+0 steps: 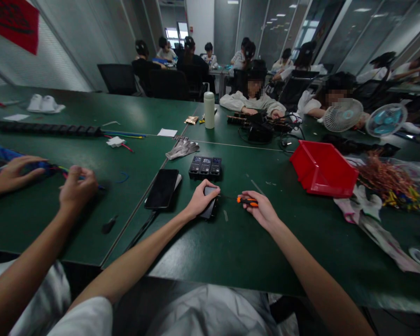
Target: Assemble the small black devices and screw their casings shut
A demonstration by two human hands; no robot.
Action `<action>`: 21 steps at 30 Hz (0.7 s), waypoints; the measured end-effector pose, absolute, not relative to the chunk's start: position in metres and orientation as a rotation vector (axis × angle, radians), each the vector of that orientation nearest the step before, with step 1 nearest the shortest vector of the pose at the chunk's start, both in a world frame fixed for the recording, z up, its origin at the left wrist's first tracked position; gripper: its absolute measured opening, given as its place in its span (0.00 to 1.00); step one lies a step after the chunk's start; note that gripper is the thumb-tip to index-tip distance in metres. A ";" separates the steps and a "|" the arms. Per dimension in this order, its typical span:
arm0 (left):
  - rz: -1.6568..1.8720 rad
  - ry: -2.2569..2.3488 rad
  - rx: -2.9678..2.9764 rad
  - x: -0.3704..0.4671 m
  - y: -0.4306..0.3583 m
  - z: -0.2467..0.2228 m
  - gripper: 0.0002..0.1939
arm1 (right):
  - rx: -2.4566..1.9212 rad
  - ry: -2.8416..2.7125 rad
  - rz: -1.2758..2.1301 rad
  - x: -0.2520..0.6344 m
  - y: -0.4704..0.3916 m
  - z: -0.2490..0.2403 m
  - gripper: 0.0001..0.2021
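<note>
On the green table, my left hand [200, 199] grips a small dark box-shaped device [209, 208], thumb over its top. To its right, my right hand [261, 208] is closed around an orange and black screwdriver [248, 201]. The screwdriver's thin shaft points left at the device's right side; whether the tip touches it cannot be made out. Just behind my left hand sits a black block with three similar modules [206, 168]. A black phone [162, 188] lies left of my left hand.
A red bin [324, 169], copper wires [385, 177] and gloves [366, 205] lie at right. A bottle [209, 110] stands behind the modules, near a grey glove [182, 149]. At left, a co-worker's hands [77, 186] hold a blue cable bundle. People sit across the table.
</note>
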State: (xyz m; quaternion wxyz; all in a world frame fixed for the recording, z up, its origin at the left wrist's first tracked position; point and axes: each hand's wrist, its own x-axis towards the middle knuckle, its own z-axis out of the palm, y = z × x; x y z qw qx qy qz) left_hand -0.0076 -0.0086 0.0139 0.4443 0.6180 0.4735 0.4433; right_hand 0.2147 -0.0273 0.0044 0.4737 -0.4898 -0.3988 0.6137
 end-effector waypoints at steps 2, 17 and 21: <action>1.107 1.158 1.537 -0.008 -0.009 0.014 0.15 | -1.207 -0.967 1.607 0.216 -0.027 0.004 0.14; 1.060 1.092 1.423 -0.009 -0.010 0.014 0.17 | -1.212 -1.475 1.247 0.214 -0.037 0.016 0.14; 1.076 1.121 1.427 -0.010 -0.008 0.010 0.17 | -1.205 -1.581 1.111 0.214 -0.038 0.017 0.14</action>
